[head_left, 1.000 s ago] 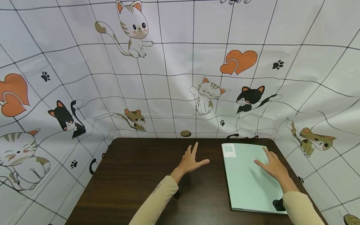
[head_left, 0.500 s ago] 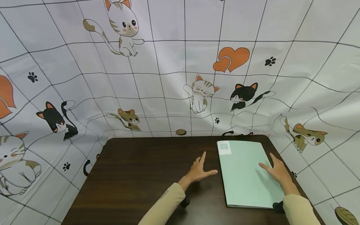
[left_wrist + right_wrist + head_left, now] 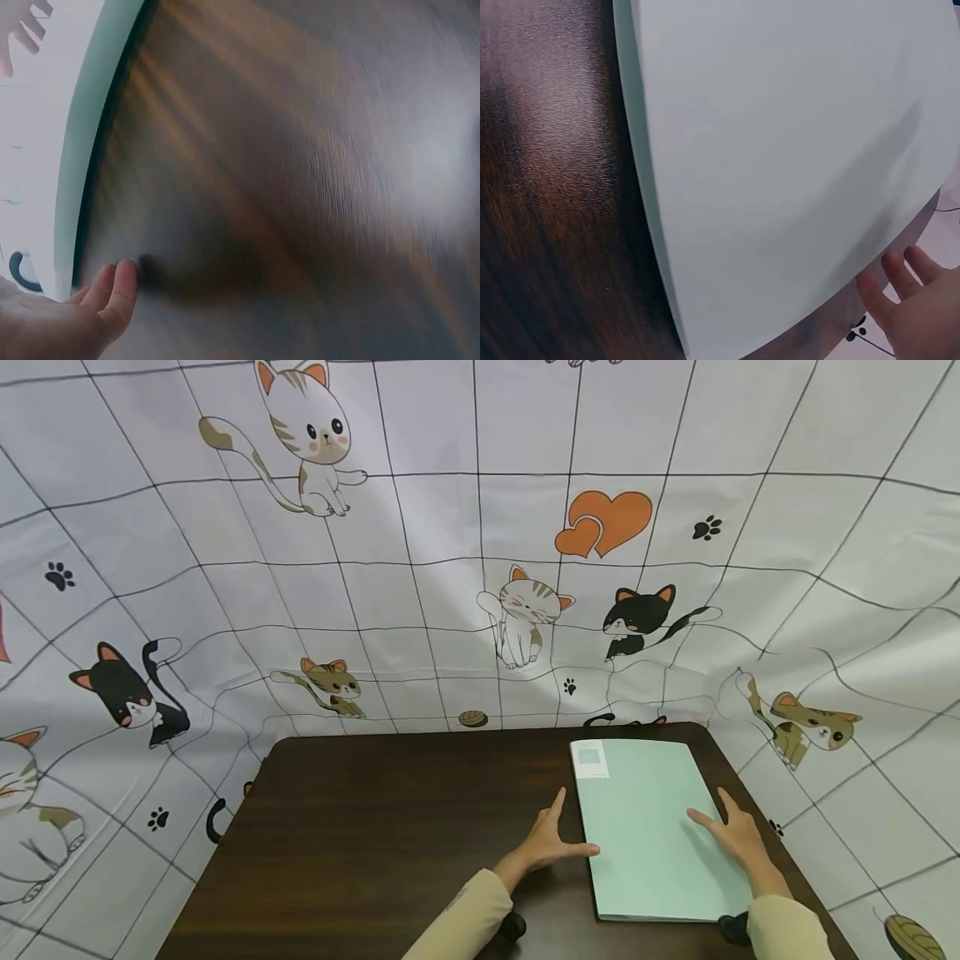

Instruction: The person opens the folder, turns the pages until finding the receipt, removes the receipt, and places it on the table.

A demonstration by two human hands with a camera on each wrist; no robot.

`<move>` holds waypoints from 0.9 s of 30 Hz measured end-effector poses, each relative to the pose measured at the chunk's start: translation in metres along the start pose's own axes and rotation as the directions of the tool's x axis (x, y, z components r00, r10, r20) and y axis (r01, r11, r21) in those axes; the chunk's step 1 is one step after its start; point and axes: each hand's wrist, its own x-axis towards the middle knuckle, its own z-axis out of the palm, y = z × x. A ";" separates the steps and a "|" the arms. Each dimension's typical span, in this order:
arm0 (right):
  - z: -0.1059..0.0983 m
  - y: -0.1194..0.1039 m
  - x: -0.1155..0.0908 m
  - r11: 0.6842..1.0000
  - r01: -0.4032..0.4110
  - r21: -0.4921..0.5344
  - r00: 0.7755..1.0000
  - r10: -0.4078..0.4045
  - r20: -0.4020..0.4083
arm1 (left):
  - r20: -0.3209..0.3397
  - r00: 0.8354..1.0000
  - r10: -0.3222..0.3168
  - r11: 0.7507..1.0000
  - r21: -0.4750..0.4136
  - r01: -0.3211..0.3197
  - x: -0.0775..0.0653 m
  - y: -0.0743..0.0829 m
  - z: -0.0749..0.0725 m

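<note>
Left hand (image 3: pixel 552 845): I see it spread wide with nothing in its hold, thumb reaching to the folder's left edge; whether they touch, I can't tell.
Right hand (image 3: pixel 738 841): thumb and fingers well apart, gripping nothing, at the folder's right edge.
Folder (image 3: pixel 652 839): pale green, flat on the table between the hands.
Progress: early, I'd judge; hands placed either side, but no grip taken and the folder unlifted.
White label (image 3: pixel 590 759): on the folder's far left corner.
Table (image 3: pixel 375 835): under the folder, stretching mostly leftward from it.
Cat-print sheet (image 3: pixel 420 527): beyond the folder.
</note>
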 end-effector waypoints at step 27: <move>0.006 0.000 0.000 0.954 -0.143 0.263 0.987 0.117 0.113 | -0.072 0.996 -0.057 0.995 -0.084 0.051 0.012 0.009 0.020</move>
